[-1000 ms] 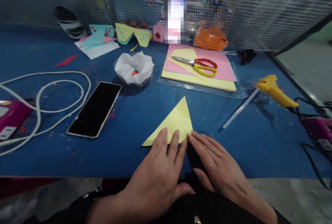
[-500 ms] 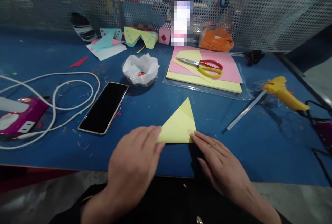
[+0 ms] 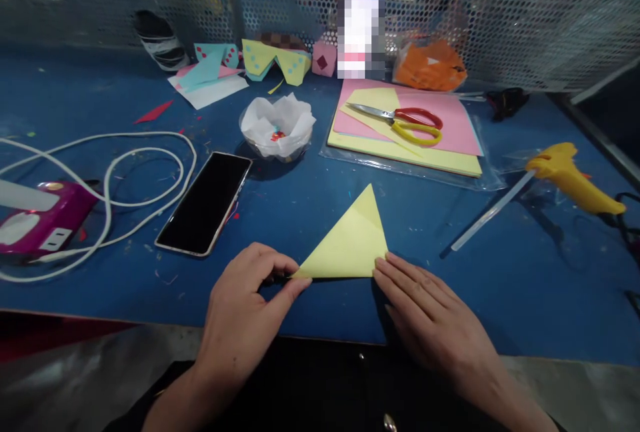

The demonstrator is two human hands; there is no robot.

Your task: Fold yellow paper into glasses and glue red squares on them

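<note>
A yellow sheet of paper (image 3: 350,242), folded into a triangle, lies on the blue table with its peak pointing away from me. At its left corner, my left hand (image 3: 245,312) pinches the paper between thumb and fingers. My right hand (image 3: 435,312) rests with straight fingers laid on the lower right corner, pressing the paper to the table. The fold runs along the near edge between both hands.
Left of the paper are a phone (image 3: 204,205), a white cable (image 3: 107,209) and a purple power strip (image 3: 55,215). Behind it stand a paper-lined bowl (image 3: 277,129) and coloured paper (image 3: 465,132) under scissors (image 3: 417,129). A yellow glue gun (image 3: 570,175) lies right.
My left hand has slid left along the near edge to the corner, uncovering more of the yellow paper. My right hand stays on the right corner. The view has shifted slightly.
</note>
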